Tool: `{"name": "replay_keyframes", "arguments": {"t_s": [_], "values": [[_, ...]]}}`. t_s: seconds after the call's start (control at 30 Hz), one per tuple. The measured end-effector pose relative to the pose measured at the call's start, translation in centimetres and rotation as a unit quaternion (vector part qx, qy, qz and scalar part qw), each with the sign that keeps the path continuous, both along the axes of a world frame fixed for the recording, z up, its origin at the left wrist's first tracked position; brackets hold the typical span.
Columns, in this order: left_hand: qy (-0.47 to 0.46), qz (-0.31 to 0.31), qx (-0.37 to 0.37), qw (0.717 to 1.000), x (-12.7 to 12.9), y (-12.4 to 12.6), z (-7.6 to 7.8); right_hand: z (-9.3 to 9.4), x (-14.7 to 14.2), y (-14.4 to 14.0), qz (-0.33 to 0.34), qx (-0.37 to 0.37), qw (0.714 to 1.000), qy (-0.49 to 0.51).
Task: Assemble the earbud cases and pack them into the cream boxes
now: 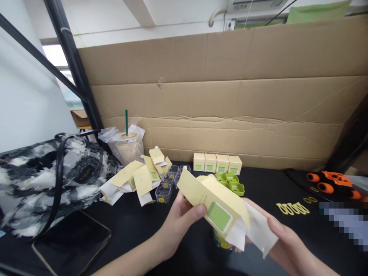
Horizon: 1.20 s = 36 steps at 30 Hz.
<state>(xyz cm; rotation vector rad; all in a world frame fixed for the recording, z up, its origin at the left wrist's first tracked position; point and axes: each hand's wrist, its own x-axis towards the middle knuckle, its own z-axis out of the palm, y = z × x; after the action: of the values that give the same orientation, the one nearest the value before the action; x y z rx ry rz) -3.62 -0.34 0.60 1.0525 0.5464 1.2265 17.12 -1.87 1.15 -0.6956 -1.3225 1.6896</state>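
Observation:
A cream paper box (208, 193) with a green label is tilted in front of me, its right end open with white inner flaps spread. My left hand (181, 220) grips the box's left part, thumb on its front face. At the open end, my right hand (283, 235) has its thumb against a white flap (260, 230). Below the box, a clear cup (221, 241) with a yellow sticker is partly hidden. Behind it sit several lime-green square containers (237, 188). To the left are several clear cups (163, 192) and a pile of opened cream boxes (143, 180).
Several small closed boxes (210, 163) stand in a row before the cardboard panel (230, 99). Yellow rings (293, 208) and an orange-and-black object (335, 184) lie right. At left are a bagged drink (126, 149), a fringed handbag (77, 168) and a dark tablet-like slab (73, 243).

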Motion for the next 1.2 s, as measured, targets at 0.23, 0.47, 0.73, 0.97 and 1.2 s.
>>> {"name": "replay_keyframes", "arguments": {"t_s": [0.23, 0.47, 0.73, 0.97, 1.2], "values": [[-0.013, -0.075, 0.0, 0.997, 0.6, 0.1, -0.3, -0.9, -0.4, 0.5, -0.09, 0.086, 0.992, -0.012], [0.078, -0.118, 0.067, 0.988, 0.6, 0.2, -2.1, 0.1, 0.2, 1.6, -0.208, 0.052, 0.976, -0.022], [0.084, -0.118, 0.138, 0.98, -1.0, 0.4, -0.8, 0.2, 0.9, 2.0, -0.191, 0.025, 0.981, 0.015], [0.063, -0.074, 0.037, 0.995, 0.1, 0.5, -1.2, -0.1, -0.3, 1.0, -0.185, 0.053, 0.979, -0.061], [-0.007, 0.005, -0.035, 0.999, -0.2, 0.8, 0.9, -1.2, 0.9, 1.3, -0.187, 0.174, 0.959, -0.122]]}}
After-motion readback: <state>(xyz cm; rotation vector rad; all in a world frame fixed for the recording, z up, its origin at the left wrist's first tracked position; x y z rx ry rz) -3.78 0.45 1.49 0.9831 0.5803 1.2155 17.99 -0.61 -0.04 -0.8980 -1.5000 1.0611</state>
